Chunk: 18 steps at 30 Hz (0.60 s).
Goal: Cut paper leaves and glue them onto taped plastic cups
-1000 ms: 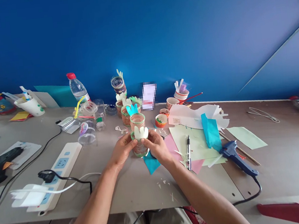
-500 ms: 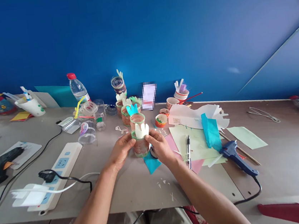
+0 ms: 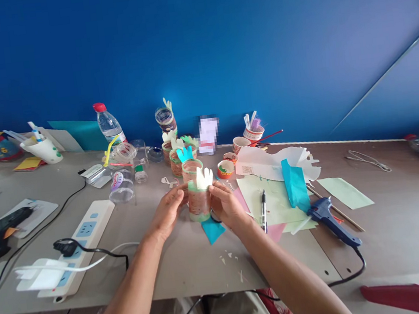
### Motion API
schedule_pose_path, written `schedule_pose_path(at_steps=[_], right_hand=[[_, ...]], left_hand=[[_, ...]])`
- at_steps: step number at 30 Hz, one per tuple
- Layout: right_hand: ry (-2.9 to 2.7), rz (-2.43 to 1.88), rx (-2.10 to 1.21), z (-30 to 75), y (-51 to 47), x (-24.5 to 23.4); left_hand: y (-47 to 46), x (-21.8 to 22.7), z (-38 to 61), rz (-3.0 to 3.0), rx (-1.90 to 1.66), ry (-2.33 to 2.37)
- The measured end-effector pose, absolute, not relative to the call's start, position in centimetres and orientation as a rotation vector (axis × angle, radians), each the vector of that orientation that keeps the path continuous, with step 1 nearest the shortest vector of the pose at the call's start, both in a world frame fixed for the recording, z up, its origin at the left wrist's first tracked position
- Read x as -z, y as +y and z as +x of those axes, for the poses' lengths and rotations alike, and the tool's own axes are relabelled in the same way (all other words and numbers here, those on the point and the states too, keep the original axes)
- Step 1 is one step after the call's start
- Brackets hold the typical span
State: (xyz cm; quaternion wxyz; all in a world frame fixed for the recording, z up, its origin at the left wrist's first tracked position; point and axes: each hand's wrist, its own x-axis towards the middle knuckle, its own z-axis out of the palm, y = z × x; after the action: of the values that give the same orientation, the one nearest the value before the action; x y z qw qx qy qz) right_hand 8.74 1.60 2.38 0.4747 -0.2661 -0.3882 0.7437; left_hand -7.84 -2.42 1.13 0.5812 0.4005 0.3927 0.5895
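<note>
Between my two hands stands a brown cup (image 3: 199,204) with a green band at its top and bottom, upright. A white paper cutout with petal-like points (image 3: 205,177) sticks up from its rim on the right. My left hand (image 3: 168,211) is curled round the cup's left side, thumb in front and fingers partly hidden behind it. My right hand (image 3: 227,205) grips the right side, its thumb near the base of the white cutout. Right behind is a similar cup (image 3: 193,171) with a blue cutout (image 3: 185,154). A teal paper scrap (image 3: 213,230) lies beside the held cup.
More decorated cups (image 3: 176,163) stand behind. On the right lie a pen (image 3: 264,210), paper sheets (image 3: 267,201) and a blue glue gun (image 3: 332,221). To the left are a power strip (image 3: 96,223), a clear plastic cup (image 3: 122,187), a bottle (image 3: 109,122) and a black glue gun (image 3: 4,231).
The held cup has turned, so its white cutout has shifted from the front toward the right. My left thumb has drawn back slightly to the left.
</note>
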Motion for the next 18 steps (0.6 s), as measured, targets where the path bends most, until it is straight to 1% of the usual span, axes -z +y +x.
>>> schedule_pose_path(at_steps=[3, 10, 15, 18], right_hand=[[-0.959, -0.681, -1.8, 8.8, 1.7, -2.5], [-1.037, -0.745, -1.684, 8.5, 1.5, -2.3], [-1.067, -0.781, -1.642, 8.3, 1.4, -2.0], [-1.202, -0.773, -1.528, 8.3, 1.4, -2.1]], left_hand=[[-2.4, -0.9, -8.0, 0.949, -1.365, 0.986], [-2.7, -2.2, -7.3, 1.167, -1.271, 0.93], [-2.8, -2.2, -7.0, 1.126, -1.218, 0.978], [-2.7, -1.8, -7.3, 1.111, -1.243, 1.015]])
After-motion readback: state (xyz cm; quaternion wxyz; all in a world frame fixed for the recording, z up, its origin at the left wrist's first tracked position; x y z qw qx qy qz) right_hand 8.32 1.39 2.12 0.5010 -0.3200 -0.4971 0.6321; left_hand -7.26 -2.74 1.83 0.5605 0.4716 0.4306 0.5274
